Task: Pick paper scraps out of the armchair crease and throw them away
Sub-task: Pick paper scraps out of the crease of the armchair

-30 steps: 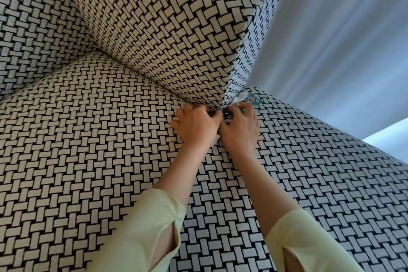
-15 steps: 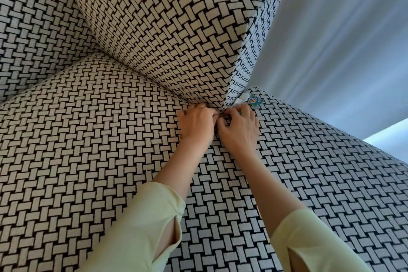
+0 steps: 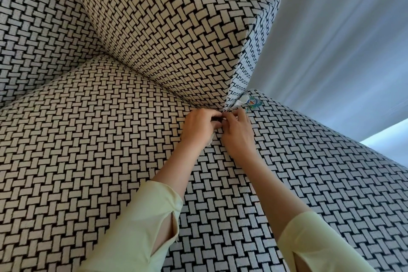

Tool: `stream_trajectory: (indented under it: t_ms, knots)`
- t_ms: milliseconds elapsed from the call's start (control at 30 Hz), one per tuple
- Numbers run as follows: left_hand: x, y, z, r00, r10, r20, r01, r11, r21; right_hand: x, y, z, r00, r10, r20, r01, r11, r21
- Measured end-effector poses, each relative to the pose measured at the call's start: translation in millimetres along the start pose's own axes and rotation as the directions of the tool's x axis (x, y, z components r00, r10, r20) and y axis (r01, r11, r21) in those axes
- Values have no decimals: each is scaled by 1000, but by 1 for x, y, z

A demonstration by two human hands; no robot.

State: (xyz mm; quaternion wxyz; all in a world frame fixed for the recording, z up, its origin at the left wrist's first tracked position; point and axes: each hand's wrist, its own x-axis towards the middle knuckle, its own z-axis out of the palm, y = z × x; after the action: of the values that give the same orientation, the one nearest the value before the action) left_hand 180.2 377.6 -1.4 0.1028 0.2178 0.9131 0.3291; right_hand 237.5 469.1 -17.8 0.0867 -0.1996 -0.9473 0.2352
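The armchair is covered in a black-and-white woven pattern. Its crease (image 3: 227,107) runs between the seat cushion (image 3: 92,130) and the upright cushion (image 3: 176,35). My two hands meet at the crease's right end. My left hand (image 3: 198,127) is curled, and a pale paper scrap (image 3: 210,140) pokes out under its palm. My right hand (image 3: 237,133) pinches a small dark, shiny bit (image 3: 222,119) against the left fingers. A white scrap with a blue cartoon print (image 3: 250,102) sticks out of the crease just beyond my right fingers.
A pale curtain (image 3: 335,40) hangs behind the chair on the right. A second patterned cushion or armrest (image 3: 331,172) slopes down to the right under my right forearm. Both of my sleeves are light green.
Both hands stay at the crease's end and have closed tighter together. A pale scrap edge now shows under my left palm. The blue-printed scrap has not moved.
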Motion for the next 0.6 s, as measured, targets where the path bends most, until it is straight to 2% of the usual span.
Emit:
stream_trajectory:
  t_ms: [167, 333, 500, 600]
  knots:
    - [-1, 5, 2, 1000, -13, 3, 13, 998, -54, -4, 2, 1, 1000, 22, -2, -22, 999, 46]
    - [-2, 8, 3, 1000, 20, 6, -20, 1000, -7, -9, 1, -1, 1000, 13, 5, -14, 1000, 25]
    - [-7, 6, 0, 999, -24, 21, 25, 999, -44, -16, -6, -5, 995, 23, 99, -3, 980, -200]
    - [-10, 5, -7, 999, -42, -11, 40, 994, -106, -22, -10, -8, 997, 19, 76, 1, 968, -252]
